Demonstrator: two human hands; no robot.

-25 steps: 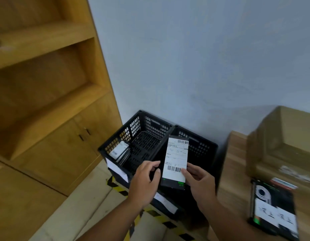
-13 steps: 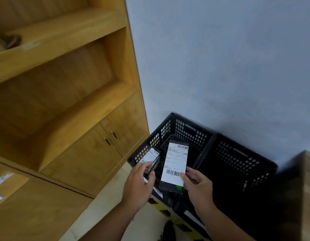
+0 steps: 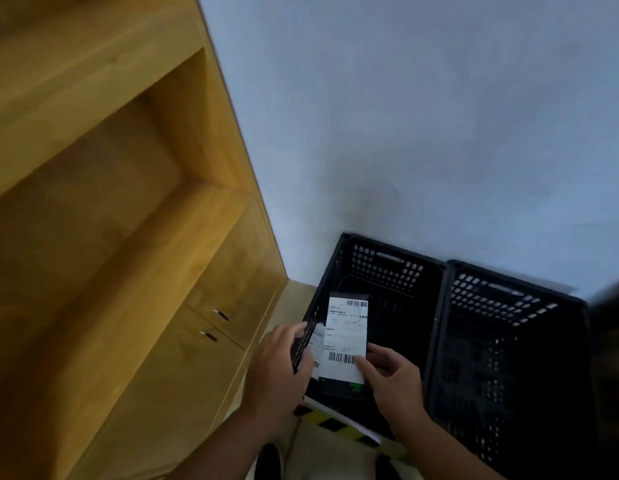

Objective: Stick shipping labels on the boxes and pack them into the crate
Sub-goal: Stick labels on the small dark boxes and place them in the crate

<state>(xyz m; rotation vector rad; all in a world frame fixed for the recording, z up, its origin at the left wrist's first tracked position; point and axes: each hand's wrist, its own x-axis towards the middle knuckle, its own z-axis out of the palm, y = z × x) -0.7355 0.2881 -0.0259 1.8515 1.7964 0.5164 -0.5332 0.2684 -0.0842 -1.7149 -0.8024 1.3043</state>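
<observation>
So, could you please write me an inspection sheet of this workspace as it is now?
Surface: pale floor with yellow-black tape in front of the crates.
Job's things: labelled box held above the left crate; stored box inside it, against its left wall; right crate beside it, inside too dark to tell.
Clutter: nothing seen.
Grippers: right hand pinches the labelled box; left hand grips the stored box.
Cables: nothing seen.
Surroundings: wooden cabinet on the left, grey wall behind the crates.
</observation>
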